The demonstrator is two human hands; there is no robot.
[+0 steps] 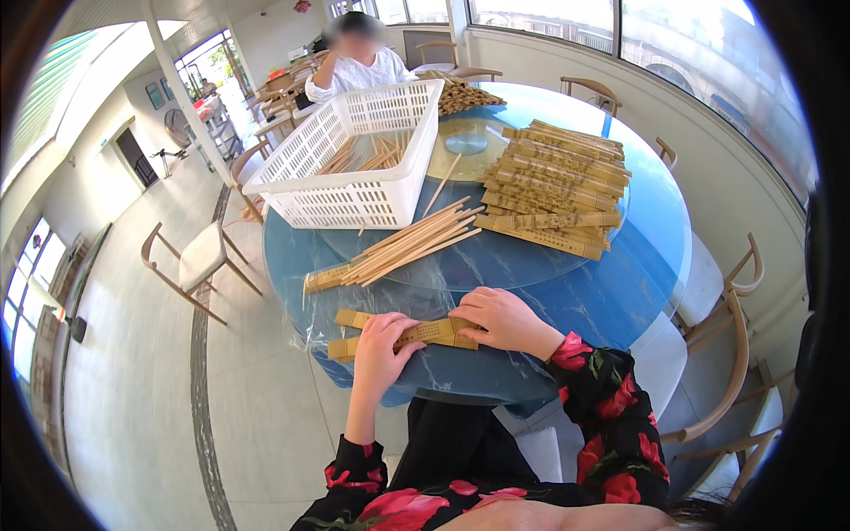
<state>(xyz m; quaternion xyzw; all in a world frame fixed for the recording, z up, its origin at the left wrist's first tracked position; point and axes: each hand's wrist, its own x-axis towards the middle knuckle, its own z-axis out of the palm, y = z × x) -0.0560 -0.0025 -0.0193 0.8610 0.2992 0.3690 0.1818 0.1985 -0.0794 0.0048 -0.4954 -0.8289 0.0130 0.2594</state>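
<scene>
At the near edge of the round table, my left hand point(382, 343) has its fingers curled over gold-brown printed paper chopstick sleeves point(434, 331). My right hand point(506, 320) grips the right end of the same sleeves, thumb and fingertips close together. Two sleeve ends stick out left of my left hand, one above the other. Just beyond my hands lies a loose bundle of pale wooden chopsticks point(416, 243), its left end resting over another gold sleeve point(326, 279). Whether a chopstick is inside the held sleeves cannot be seen.
A white slatted plastic basket point(354, 196) holding more chopsticks stands at the far left of the blue-covered table point(651, 292). To the right is a large pile of gold sleeves point(558, 181). Another brown pile point(469, 96) lies farther back. A person in white point(365, 73) sits opposite. Wooden chairs surround the table.
</scene>
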